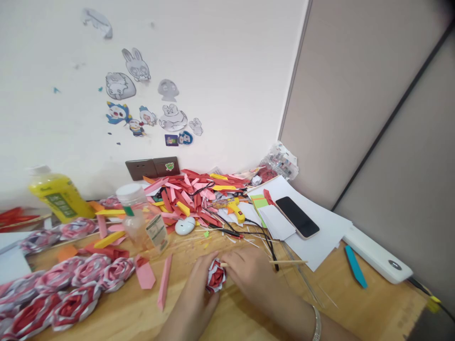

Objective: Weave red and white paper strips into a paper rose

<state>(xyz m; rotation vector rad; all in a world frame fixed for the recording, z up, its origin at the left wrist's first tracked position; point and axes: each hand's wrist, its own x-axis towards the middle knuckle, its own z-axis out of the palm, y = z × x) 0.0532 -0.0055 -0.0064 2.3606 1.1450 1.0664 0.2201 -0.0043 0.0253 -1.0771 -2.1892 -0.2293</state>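
A small red and white paper rose (pixel 216 276) is held low over the front of the wooden table. My left hand (pixel 199 284) wraps round its left side, thumb below and fingers above. In my right hand (pixel 249 272) is a thin wooden stick (pixel 289 262); its short end meets the upper right of the rose, and its long end sticks out to the right behind the hand. Whether the tip is inside the petals cannot be made out. Left of my hands lie a folded pink paper strip (pixel 164 282) and a pink paper piece (pixel 145 273).
Finished paper roses (pixel 76 305) cover the left front. Folded paper strips (pixel 192 194) pile against the wall, beside a yellow glue gun (pixel 234 209) and its cable. A jar (pixel 133 218), yellow bottle (pixel 60 194), phone (pixel 297 217) and white power strip (pixel 378 255) stand or lie around.
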